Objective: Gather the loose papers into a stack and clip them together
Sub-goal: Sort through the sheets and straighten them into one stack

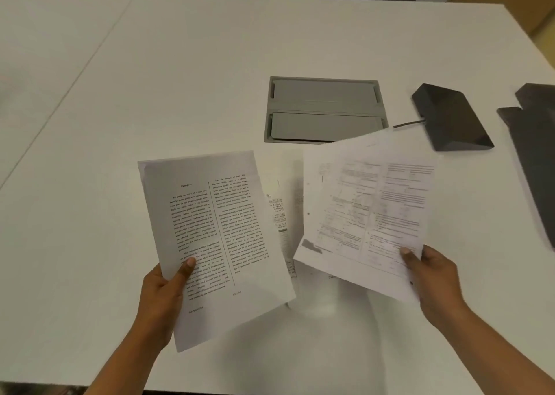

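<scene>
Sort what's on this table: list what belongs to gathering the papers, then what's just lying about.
For the job: two-column text sheet in left hand; blurred printed sheet in right hand; sheets on the table.
Lying about: grey cable hatch; black wedge device; dark object.

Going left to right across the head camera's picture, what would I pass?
Left hand → two-column sheet it holds → papers lying on the table → sheet in the right hand → dark wedge-shaped block → dark flat piece at the edge.
</scene>
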Available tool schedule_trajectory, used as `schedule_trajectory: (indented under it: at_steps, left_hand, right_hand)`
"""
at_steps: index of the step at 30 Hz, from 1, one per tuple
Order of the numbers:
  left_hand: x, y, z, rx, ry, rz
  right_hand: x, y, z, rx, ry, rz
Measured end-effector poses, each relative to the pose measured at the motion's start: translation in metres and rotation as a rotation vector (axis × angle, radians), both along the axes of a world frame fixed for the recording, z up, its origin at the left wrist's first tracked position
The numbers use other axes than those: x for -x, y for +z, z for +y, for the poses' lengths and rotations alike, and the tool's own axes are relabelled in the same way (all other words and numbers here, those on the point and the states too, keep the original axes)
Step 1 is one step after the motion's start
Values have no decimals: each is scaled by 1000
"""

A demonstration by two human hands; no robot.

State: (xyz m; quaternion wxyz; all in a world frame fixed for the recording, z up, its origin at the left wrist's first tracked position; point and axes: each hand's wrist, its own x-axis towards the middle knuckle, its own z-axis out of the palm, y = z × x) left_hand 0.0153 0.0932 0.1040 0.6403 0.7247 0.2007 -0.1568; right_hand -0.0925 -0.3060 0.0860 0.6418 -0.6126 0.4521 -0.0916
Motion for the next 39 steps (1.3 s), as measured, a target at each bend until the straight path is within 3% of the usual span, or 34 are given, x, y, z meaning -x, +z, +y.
schedule_trajectory:
  at_steps: [7,16,21,28,33,39]
  left_hand:
    - [1,0,-22,65,-83,2]
    - [2,23,-76,225,-164,55]
    - [0,32,-97,190,-111,54]
    - [-7,38,-107,186,-185,-80]
    - [-12,39,-114,244,-356,-146]
    - [-22,36,-133,142,-480,-304]
  right_hand:
    - [6,41,24,-103,108,-170]
    - [-12,45,63,38,317,-147]
    - [-19,48,66,-139,493,-126]
    - [-27,51,66,-81,427,-138]
    - [-41,55,57,-36,413,-184]
    - [-55,57,46,82,267,-273]
